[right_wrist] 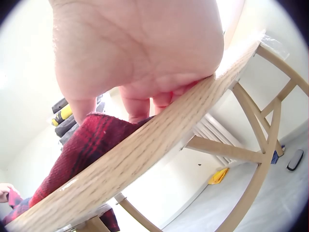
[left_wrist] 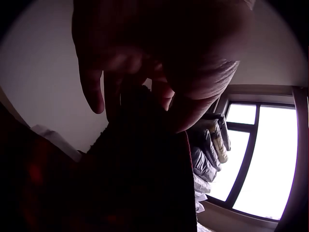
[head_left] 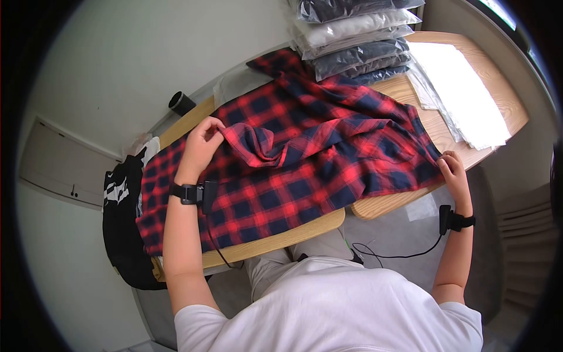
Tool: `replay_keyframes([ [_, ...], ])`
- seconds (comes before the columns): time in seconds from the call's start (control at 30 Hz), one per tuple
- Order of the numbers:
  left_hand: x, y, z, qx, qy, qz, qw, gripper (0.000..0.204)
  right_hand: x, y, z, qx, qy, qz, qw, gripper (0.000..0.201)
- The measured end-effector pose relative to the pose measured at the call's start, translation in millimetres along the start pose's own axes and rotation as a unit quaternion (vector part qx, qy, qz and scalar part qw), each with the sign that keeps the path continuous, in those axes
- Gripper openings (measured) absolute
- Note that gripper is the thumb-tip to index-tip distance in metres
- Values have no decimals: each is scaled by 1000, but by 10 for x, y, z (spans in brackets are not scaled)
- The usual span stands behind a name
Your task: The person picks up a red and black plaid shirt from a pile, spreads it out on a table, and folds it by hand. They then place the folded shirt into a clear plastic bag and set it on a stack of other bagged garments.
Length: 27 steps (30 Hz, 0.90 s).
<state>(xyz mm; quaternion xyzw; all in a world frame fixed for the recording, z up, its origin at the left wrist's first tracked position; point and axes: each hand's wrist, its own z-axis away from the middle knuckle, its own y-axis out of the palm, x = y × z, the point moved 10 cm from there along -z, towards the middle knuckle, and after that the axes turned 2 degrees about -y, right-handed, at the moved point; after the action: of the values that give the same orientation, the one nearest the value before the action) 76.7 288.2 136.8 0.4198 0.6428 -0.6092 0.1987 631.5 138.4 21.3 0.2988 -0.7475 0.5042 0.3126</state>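
Note:
A red and navy plaid shirt [head_left: 328, 152] lies spread over the wooden table, its upper layer rumpled into folds. My left hand [head_left: 202, 149] pinches a raised edge of the cloth near the middle of the shirt. In the left wrist view the gripped cloth [left_wrist: 145, 145] is dark, hanging down from the fingertips. At the shirt's far right corner, my right hand [head_left: 454, 171] holds the fabric by the table edge. The right wrist view shows the plaid corner [right_wrist: 96, 140] between thumb and fingers, low over the tabletop [right_wrist: 140, 159].
Bagged folded garments [head_left: 363, 50] are stacked at the back of the table. White sheets [head_left: 463, 94] lie at the right end. Black clothing [head_left: 123, 217] hangs over the left end, and a black cup [head_left: 182, 103] stands behind the table. A cable [head_left: 404, 256] trails from my right wrist.

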Motion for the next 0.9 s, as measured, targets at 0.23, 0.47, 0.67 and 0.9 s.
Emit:
replay_keyframes([
  [0.23,271,-937,-14,-59,-148,105,982,14,-17,8,-10,3,-13,-2,1000,26],
  [0.47,759,-461,239,-3,-136,-76,988,32,-54,9,-12,3,-9,-5,1000,26],
  [0.67,338,474,760,222,-28,-227,948,54,-77,18,-8,6,0,-17,1000,26],
  [0.9,404,509,717,108,22,-316,942,23,-77,-3,0,-33,16,-94,995,35],
])
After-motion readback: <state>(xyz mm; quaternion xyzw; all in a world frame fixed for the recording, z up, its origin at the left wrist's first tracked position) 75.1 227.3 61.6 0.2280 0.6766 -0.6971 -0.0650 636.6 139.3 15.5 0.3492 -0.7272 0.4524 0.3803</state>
